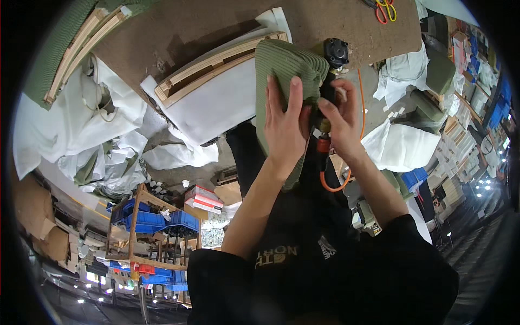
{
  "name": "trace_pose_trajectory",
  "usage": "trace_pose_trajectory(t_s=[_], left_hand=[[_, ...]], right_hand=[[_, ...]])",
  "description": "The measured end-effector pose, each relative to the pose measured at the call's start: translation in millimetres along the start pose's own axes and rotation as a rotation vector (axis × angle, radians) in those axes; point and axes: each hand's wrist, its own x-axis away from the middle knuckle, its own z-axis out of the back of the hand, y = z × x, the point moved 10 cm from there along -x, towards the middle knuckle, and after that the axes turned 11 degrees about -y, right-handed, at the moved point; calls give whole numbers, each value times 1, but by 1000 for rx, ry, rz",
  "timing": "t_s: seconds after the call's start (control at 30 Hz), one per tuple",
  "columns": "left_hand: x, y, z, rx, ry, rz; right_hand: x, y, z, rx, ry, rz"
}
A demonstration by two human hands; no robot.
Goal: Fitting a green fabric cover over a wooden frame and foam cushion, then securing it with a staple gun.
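A green ribbed-fabric upholstered piece (277, 57) stands before me, one end resting at the edge of the brown work table (211, 19). Flat against its fabric lies my left hand (284, 127), fingers stretched out and somewhat apart. Along the piece's right side is a black air staple gun (336, 52). My right hand (344, 119) curls around its body, partly hiding it, with the thumb toward the green fabric. An orange air hose (327, 184) loops from the gun's lower end and runs up past my right hand. The gun's nose is hidden.
Left of the green piece, a wooden frame (216, 65) lies on white padding (211, 111). Another green-covered frame (76, 54) sits at the far left. Scissors (385, 10) lie at the table's far right. White sheets (401, 143) and scraps litter the floor; a wooden rack (135, 227) holds blue bins.
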Motion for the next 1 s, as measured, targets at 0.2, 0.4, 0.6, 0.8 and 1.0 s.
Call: trace_pose_trajectory(t_s=[0.2,0.4,0.6,0.8,1.0], left_hand=[[0,10,-1,-109,-39,-35],[-5,5,0,-7,-42,-80],[-4,6,-7,-45,-59,-52],[0,1,-10,-7,-89,-9],[26,-19,-18,95,-164,1]], right_hand=[[34,-34,48,92,152,-98],[68,-40,66,628,-133,-346],[65,-61,28,804,-283,-96],[57,-66,10,891,-310,-26],[70,-56,6,987,-417,-45]])
